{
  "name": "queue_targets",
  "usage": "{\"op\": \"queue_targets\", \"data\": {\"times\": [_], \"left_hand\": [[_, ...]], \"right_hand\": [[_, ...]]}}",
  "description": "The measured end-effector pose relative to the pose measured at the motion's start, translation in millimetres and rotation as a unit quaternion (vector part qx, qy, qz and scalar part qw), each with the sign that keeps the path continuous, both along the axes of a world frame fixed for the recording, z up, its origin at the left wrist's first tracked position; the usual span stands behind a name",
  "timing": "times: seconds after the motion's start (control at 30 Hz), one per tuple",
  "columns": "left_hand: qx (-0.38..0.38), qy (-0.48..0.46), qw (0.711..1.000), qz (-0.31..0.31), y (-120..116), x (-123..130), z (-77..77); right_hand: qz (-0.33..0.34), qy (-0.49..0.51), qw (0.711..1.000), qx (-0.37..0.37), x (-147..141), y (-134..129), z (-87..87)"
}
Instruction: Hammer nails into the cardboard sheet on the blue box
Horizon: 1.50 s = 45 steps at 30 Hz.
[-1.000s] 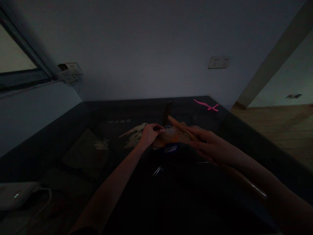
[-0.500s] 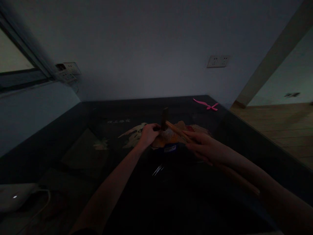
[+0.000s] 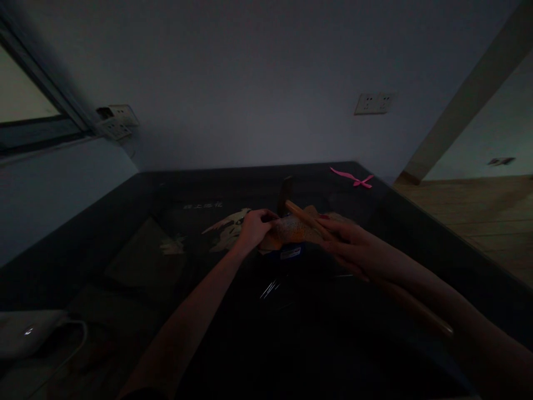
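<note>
In the dim head view my right hand (image 3: 347, 244) is closed around the wooden handle of a hammer (image 3: 306, 216). Its dark head stands up just beyond my left fingertips, and the handle's end sticks out below my right wrist. My left hand (image 3: 255, 226) is closed in a pinch beside the hammer head; whatever is between the fingers is hidden. Under both hands lies an orange, speckled patch (image 3: 293, 229); I cannot tell whether it is an object or a print. A blue item with a pale label (image 3: 290, 253) sits at its near edge.
The dark table (image 3: 233, 183) bears pale printed shapes and characters. A pink ribbon (image 3: 353, 179) lies at its back right. A white device with a cable (image 3: 29, 330) is at the near left. Wall sockets (image 3: 373, 103) are behind the table.
The hammer head has risen slightly and shifted a little right, with my right hand moving the same way. My left hand stays in nearly the same place.
</note>
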State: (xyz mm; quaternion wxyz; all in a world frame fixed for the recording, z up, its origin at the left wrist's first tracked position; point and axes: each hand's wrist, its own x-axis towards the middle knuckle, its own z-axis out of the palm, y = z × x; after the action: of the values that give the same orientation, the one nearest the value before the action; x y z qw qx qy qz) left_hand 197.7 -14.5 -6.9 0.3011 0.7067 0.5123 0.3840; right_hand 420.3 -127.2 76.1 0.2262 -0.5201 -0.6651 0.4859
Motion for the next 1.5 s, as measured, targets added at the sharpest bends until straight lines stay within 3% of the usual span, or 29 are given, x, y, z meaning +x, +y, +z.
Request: {"op": "queue_targets", "data": {"times": [0.1,0.3,0.47,0.7,0.83,1.03,1.2,1.4,1.5], "left_hand": [[-0.003,-0.002,1.000,-0.002,-1.8,0.5,2.1],[0.003,0.019,1.000,0.013,-0.5,0.2,0.7],[0.008,0.013,1.000,-0.002,-0.1,-0.6,-0.4],[-0.004,0.011,1.000,0.011,1.7,0.6,-0.9],[-0.012,-0.004,1.000,0.002,0.9,1.1,-0.4],[0.005,0.013,1.000,0.004,0.5,-0.4,-0.2],[-0.003,0.004,1.000,-0.002,-2.0,1.0,2.9],[0.002,0.023,1.000,0.010,-0.7,0.7,2.7],[0.001,0.020,1.000,0.011,0.2,0.7,1.6]], "right_hand": [[-0.019,0.008,1.000,0.013,-0.6,-2.6,3.3],[0.017,0.001,0.999,-0.028,-2.5,-1.1,1.6],[-0.004,0.006,1.000,-0.007,-2.3,-5.2,6.2],[0.015,0.006,1.000,-0.024,-0.3,-1.7,-1.3],[0.000,0.004,1.000,0.001,2.2,-2.5,0.0],[0.019,0.017,0.999,-0.030,-0.1,-1.3,-2.3],[-0.004,0.018,1.000,0.009,1.4,-3.4,2.9],[0.013,0.021,0.999,-0.031,-2.6,-2.4,-0.5],[0.004,0.018,1.000,-0.012,-0.5,-3.0,-1.7]]}}
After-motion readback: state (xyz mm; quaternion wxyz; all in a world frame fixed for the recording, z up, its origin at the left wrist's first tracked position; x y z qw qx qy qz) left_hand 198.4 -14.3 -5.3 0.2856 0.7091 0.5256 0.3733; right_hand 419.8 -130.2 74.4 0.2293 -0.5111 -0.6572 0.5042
